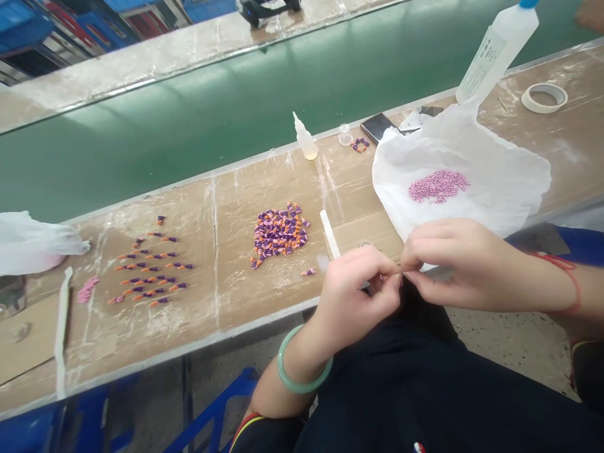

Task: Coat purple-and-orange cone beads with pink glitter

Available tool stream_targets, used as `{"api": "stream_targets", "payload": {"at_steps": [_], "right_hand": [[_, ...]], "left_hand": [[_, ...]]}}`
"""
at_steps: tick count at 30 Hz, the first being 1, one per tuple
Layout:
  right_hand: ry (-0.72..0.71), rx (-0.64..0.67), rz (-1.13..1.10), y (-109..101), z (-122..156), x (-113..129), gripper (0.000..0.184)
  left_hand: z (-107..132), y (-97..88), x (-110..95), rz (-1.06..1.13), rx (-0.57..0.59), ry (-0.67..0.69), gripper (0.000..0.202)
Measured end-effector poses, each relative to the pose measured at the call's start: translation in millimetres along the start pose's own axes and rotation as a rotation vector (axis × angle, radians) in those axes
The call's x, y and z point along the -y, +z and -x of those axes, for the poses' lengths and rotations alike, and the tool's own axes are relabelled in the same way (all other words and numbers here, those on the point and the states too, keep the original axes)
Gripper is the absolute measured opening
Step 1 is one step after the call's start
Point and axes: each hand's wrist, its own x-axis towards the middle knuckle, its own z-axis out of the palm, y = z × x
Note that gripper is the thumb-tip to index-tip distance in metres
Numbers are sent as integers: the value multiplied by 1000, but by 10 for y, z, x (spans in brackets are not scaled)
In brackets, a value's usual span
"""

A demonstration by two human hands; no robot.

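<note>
My left hand (358,292), with a green bangle at the wrist, is closed in a pinch at the table's front edge. A small pinkish piece (383,277) shows between its fingers, mostly hidden. My right hand (448,264) is pinched too, its fingertips meeting those of the left; what they hold, if anything, is too small to make out. Left of my hands lies a pile of small purple and orange pieces (280,233), with a loose piece (308,272) nearby. Tiny pink bits (438,186) are heaped on a white plastic sheet (509,170) beyond my right hand.
Similar pieces stand in rows (151,274) farther left, near a white bag (38,242). A dropper bottle (306,139), a phone (377,128) and a ring of pieces (360,145) lie along the back edge. A large bottle (495,56) and tape roll (544,98) stand right. Behind runs a green belt (189,107).
</note>
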Motion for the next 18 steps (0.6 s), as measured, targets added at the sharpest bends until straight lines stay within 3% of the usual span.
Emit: {"api": "stream_targets", "payload": {"at_steps": [5,8,14,16,18], "right_hand": [[-86,-33,42,23,27,-25,18],[-239,-72,164,21,51,-53,19],[-555,-150,402,5,55,-106,21],[-561,-136,389,16,54,-108,18],[-461,-153,281,37,56,-92,15]], "left_hand": [[4,-34,27,447,172,-403,20],[9,-47,70,707,242,-572,27],[23,-41,115,797,244,-593,28],[28,-38,92,760,219,-556,27],[34,-32,51,656,145,-464,24]]}}
